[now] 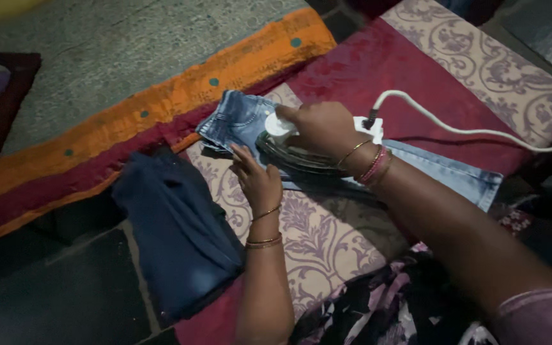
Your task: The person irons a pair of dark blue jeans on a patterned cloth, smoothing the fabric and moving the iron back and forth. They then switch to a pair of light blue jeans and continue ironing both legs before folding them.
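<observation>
The fingers (301,116) of the right hand (322,128) are curled tight round the white handle of an electric iron (292,150), clamped on it from above, with the thumb tucked near the white knob at the front. The iron's dark soleplate sits flat on a pair of light blue jeans (241,118), close to the waistband end. The left hand (258,182) lies just beside the iron, palm down, its fingers (244,155) stretched out and slightly spread, holding nothing, the tips pressing on the edge of the denim where it meets the patterned cloth. Thin gold bangles ring both wrists, and the right wrist also carries pink ones.

The jeans stretch from the upper middle of the view away to the right, one leg running under the right forearm to a frayed hem. A white power cord (455,124) leaves the back of the iron and trails off to the right edge. Beneath the jeans is a padded cloth (327,236) in pale lilac with a scrolling pattern and deep red panels, spread on the floor. Left of the left hand, touching that cloth, lies a folded dark blue garment (177,230). Beyond it runs an orange-bordered blanket (161,102) with small teal dots, and past that, bare grey floor (129,45).
</observation>
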